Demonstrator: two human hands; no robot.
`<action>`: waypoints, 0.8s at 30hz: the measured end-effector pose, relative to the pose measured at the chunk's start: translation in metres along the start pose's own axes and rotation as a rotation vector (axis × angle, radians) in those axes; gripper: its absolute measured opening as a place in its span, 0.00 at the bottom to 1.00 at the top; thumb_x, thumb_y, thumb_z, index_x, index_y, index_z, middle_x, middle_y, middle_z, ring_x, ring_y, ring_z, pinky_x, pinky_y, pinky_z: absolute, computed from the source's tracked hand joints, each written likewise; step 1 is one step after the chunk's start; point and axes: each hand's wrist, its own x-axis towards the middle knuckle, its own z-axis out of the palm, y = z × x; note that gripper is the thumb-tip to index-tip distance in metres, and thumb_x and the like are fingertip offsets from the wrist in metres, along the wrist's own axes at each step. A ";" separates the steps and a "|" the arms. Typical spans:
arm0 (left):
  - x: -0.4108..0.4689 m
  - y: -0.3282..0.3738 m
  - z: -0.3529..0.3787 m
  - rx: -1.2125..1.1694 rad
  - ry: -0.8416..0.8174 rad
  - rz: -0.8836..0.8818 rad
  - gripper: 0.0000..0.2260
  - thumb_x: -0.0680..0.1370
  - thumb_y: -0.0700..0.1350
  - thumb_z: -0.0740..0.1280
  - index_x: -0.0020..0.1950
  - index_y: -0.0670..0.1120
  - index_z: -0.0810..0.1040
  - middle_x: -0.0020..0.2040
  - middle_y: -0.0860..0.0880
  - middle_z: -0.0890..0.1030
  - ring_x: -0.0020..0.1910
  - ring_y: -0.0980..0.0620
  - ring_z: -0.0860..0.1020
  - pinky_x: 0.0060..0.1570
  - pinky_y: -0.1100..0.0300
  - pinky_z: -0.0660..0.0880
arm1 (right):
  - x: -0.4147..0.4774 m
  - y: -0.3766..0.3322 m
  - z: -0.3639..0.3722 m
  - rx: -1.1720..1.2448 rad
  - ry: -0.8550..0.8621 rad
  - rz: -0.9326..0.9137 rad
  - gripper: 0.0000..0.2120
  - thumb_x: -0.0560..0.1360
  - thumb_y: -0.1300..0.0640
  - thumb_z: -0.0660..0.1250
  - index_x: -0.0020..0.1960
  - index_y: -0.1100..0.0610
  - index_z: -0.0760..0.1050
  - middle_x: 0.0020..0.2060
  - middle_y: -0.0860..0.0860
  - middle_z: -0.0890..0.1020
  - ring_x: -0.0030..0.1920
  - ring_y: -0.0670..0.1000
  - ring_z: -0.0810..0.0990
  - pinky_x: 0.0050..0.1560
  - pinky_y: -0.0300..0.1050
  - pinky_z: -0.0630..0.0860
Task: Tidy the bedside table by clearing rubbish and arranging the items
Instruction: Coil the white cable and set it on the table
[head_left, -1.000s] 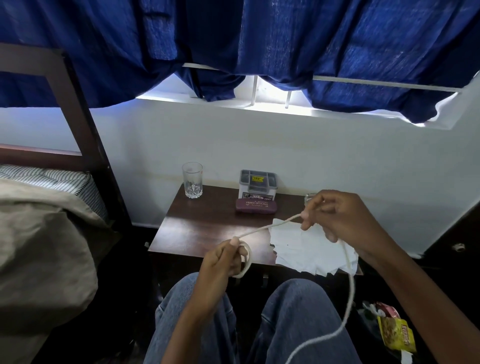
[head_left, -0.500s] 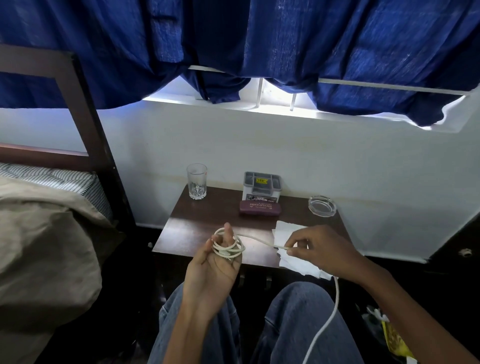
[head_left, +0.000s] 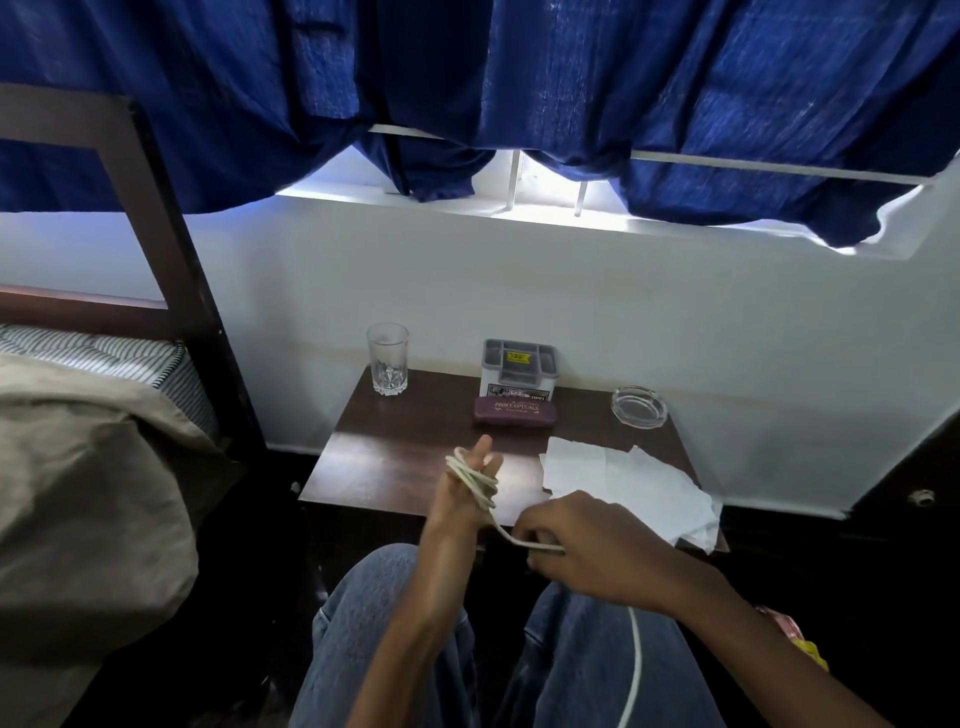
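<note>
My left hand stands upright over the table's near edge, fingers straight and slightly spread. They're a spool, with the cord looped round them. My right hand pinches the free run just right of it and pulls it taut, so I reckon the next loop lies snug. The slack trails down out of view. Paper sprawls at near right, likely rubbish. On the far side are a glass, an ashtray, and a box whose yellow sticker is too small to read. In front of it, a case reads PRINCE OPTICALS.
</note>
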 end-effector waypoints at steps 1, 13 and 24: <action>-0.001 -0.003 0.000 0.123 -0.084 -0.016 0.27 0.64 0.39 0.62 0.62 0.52 0.68 0.61 0.58 0.73 0.67 0.54 0.71 0.54 0.66 0.72 | 0.000 0.001 -0.001 0.003 0.011 -0.002 0.08 0.74 0.56 0.62 0.50 0.51 0.77 0.46 0.49 0.80 0.47 0.52 0.77 0.46 0.47 0.73; -0.020 -0.006 0.003 0.644 -0.382 -0.095 0.05 0.81 0.41 0.58 0.46 0.48 0.70 0.35 0.57 0.71 0.33 0.64 0.69 0.38 0.70 0.67 | -0.002 0.013 -0.022 0.250 0.057 -0.015 0.05 0.68 0.64 0.70 0.41 0.55 0.79 0.33 0.48 0.80 0.30 0.40 0.74 0.33 0.32 0.70; -0.012 -0.002 0.005 0.172 -0.334 -0.374 0.14 0.77 0.49 0.56 0.33 0.46 0.72 0.23 0.56 0.65 0.22 0.60 0.63 0.24 0.70 0.64 | -0.011 0.025 -0.049 0.480 0.140 0.055 0.07 0.72 0.64 0.70 0.38 0.55 0.77 0.30 0.48 0.79 0.28 0.44 0.77 0.33 0.42 0.78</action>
